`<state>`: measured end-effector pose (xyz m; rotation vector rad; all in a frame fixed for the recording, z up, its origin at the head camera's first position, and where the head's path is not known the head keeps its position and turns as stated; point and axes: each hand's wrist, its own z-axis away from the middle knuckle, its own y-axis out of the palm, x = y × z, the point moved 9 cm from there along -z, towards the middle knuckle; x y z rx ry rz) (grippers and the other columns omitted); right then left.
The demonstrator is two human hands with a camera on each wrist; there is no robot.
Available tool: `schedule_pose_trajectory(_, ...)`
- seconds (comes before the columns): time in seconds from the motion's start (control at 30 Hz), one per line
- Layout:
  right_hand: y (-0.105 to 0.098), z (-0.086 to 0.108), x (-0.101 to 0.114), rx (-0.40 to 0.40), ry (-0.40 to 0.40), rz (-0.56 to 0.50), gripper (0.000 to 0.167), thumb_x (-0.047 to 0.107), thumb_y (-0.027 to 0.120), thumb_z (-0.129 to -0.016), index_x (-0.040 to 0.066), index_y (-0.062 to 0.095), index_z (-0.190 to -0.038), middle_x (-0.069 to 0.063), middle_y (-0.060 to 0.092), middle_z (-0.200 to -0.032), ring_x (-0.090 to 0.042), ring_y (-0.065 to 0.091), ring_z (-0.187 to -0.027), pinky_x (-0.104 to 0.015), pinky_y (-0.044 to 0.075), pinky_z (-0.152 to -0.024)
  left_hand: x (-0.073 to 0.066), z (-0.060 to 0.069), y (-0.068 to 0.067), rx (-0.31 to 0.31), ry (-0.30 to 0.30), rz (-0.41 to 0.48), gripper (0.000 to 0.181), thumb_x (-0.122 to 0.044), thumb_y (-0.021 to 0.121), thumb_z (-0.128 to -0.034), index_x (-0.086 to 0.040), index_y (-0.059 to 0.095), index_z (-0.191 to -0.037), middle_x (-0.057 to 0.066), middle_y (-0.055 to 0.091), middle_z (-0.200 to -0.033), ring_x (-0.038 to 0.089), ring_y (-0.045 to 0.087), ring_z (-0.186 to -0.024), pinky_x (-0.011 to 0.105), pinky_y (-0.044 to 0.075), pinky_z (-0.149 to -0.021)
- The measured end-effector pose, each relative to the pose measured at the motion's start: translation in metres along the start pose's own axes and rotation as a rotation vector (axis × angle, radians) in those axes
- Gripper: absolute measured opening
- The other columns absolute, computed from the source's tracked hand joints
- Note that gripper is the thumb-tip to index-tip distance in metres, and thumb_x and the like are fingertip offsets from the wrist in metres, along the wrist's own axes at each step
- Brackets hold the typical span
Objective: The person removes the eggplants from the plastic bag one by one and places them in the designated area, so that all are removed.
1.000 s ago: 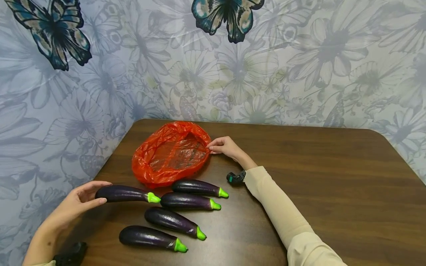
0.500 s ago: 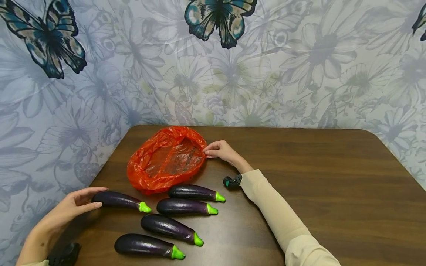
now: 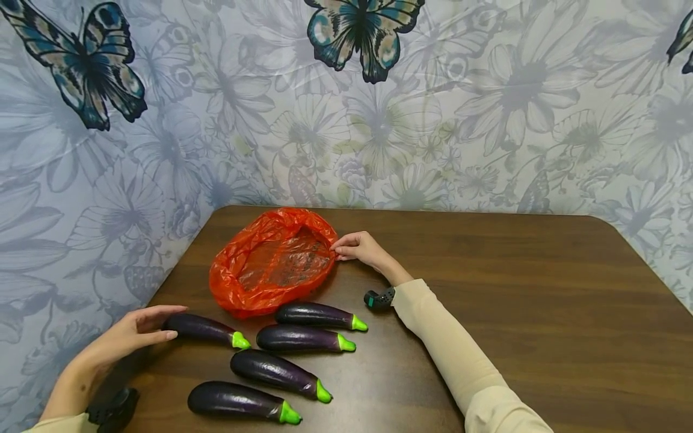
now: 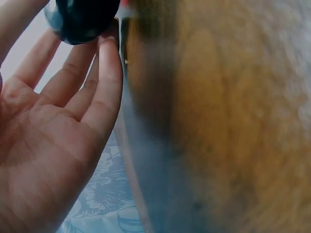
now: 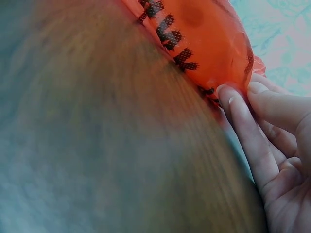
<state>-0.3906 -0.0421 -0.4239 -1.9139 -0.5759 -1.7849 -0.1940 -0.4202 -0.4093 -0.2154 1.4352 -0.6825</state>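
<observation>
My left hand (image 3: 121,340) holds a dark purple eggplant (image 3: 200,329) by its blunt end, thumb on the near side and fingers on the far side. Its bright green stem points right. In the left wrist view only the rounded end of this eggplant (image 4: 82,19) shows. With thumb and fingertips my right hand (image 3: 365,249) pinches the right rim of a red plastic bag (image 3: 230,270), whose wide mouth faces up. Dark printed marks show on the bag (image 5: 209,43) in the right wrist view. Several more eggplants (image 3: 273,370) lie in front of the bag, stems to the right.
A brown wooden table (image 3: 514,300) bears everything and reaches far to the right. Behind it and on the left stands a flower-patterned wall (image 3: 444,132) with butterfly decorations (image 3: 365,36). A black device (image 3: 379,299) sits at the right wrist.
The head view has shifted slightly. The held eggplant has tilted, its stem now lower and nearer the other eggplants. My right hand keeps its pinch on the bag's rim.
</observation>
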Motion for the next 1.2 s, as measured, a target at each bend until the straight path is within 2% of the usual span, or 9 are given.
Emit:
schedule_pose_trajectory(0.23, -0.004, -0.001, 0.001, 0.001, -0.003, -0.024, 0.020, -0.005, 0.056, -0.091, -0.015, 0.062, -0.107, -0.020, 0.066, -0.097, -0.023, 0.067, -0.077, -0.036, 0.054, -0.072, 0.002, -0.006, 0.001, 0.008, -0.014, 0.006, 0.046, -0.011, 0.063, -0.0907, 0.002, 0.049, -0.132, -0.006, 0.055, -0.125, -0.005, 0.048, -0.108, 0.022, 0.046, -0.079)
schedule_pose_trajectory(0.43, -0.006, -0.005, 0.003, 0.012, 0.005, -0.024, 0.022, -0.002, 0.055, -0.092, -0.014, 0.062, -0.110, -0.020, 0.066, -0.100, -0.029, 0.067, -0.081, -0.038, 0.053, -0.073, -0.005, -0.009, 0.000, 0.001, 0.027, 0.000, 0.046, -0.010, 0.063, -0.0902, 0.003, 0.049, -0.132, 0.015, 0.053, -0.128, -0.007, 0.045, -0.112, 0.013, 0.039, -0.084)
schedule_pose_trajectory(0.53, -0.007, -0.005, 0.003, 0.020, 0.017, -0.028, 0.025, 0.000, 0.056, -0.093, -0.012, 0.061, -0.114, -0.019, 0.066, -0.098, -0.030, 0.067, -0.081, -0.038, 0.054, -0.072, -0.008, -0.009, 0.000, 0.008, 0.049, 0.013, 0.045, -0.008, 0.063, -0.0902, 0.004, 0.049, -0.132, 0.019, 0.052, -0.128, -0.006, 0.045, -0.113, 0.011, 0.037, -0.085)
schedule_pose_trajectory(0.7, -0.010, -0.003, 0.001, 0.041, 0.039, -0.043, 0.030, 0.004, 0.056, -0.094, -0.008, 0.058, -0.122, -0.019, 0.066, -0.094, -0.032, 0.066, -0.084, -0.039, 0.054, -0.072, -0.008, -0.009, 0.002, 0.037, 0.056, 0.039, 0.046, -0.005, 0.061, -0.0906, 0.006, 0.046, -0.133, 0.017, 0.053, -0.129, -0.004, 0.046, -0.112, 0.015, 0.041, -0.083)
schedule_pose_trajectory(0.8, -0.015, 0.003, 0.002, 0.058, 0.043, -0.034, 0.032, 0.006, 0.055, -0.095, -0.005, 0.057, -0.125, -0.021, 0.066, -0.099, -0.033, 0.066, -0.086, -0.040, 0.053, -0.073, -0.006, -0.009, 0.003, 0.053, 0.057, 0.055, 0.046, -0.004, 0.060, -0.0913, 0.006, 0.044, -0.134, 0.014, 0.053, -0.129, -0.005, 0.046, -0.113, 0.018, 0.043, -0.082)
schedule_pose_trajectory(0.9, -0.023, 0.014, 0.007, 0.070, 0.029, 0.019, 0.034, 0.008, 0.054, -0.096, -0.004, 0.055, -0.127, -0.024, 0.064, -0.105, -0.033, 0.066, -0.087, -0.040, 0.053, -0.073, -0.005, -0.007, 0.005, 0.063, 0.065, 0.070, 0.046, -0.003, 0.057, -0.0925, 0.006, 0.043, -0.135, 0.014, 0.052, -0.130, -0.004, 0.045, -0.113, 0.019, 0.044, -0.082)
schedule_pose_trajectory(1.0, -0.037, 0.032, 0.020, 0.084, -0.012, 0.103, 0.034, 0.008, 0.053, -0.097, -0.008, 0.054, -0.127, -0.027, 0.061, -0.110, -0.034, 0.065, -0.089, -0.042, 0.053, -0.074, -0.006, -0.004, 0.004, 0.053, 0.071, 0.065, 0.045, -0.004, 0.054, -0.0948, 0.007, 0.041, -0.136, 0.017, 0.051, -0.131, -0.002, 0.046, -0.115, 0.019, 0.044, -0.083)
schedule_pose_trajectory(1.13, -0.063, 0.066, 0.044, 0.089, -0.068, 0.181, 0.033, 0.006, 0.052, -0.096, -0.014, 0.053, -0.123, -0.032, 0.057, -0.113, -0.042, 0.061, -0.094, -0.049, 0.050, -0.079, -0.010, -0.001, -0.004, -0.032, 0.019, 0.017, 0.043, -0.012, 0.048, -0.0993, 0.003, 0.039, -0.139, 0.019, 0.047, -0.134, -0.004, 0.046, -0.113, 0.017, 0.043, -0.081)
schedule_pose_trajectory(1.2, -0.079, 0.089, 0.055, 0.077, -0.078, 0.219, 0.031, 0.007, 0.053, -0.096, -0.013, 0.056, -0.120, -0.032, 0.057, -0.113, -0.044, 0.058, -0.098, -0.051, 0.047, -0.082, -0.015, 0.000, -0.010, -0.095, 0.003, -0.050, 0.045, -0.018, 0.047, -0.1003, 0.002, 0.038, -0.140, 0.021, 0.046, -0.134, -0.008, 0.045, -0.109, 0.014, 0.042, -0.078)
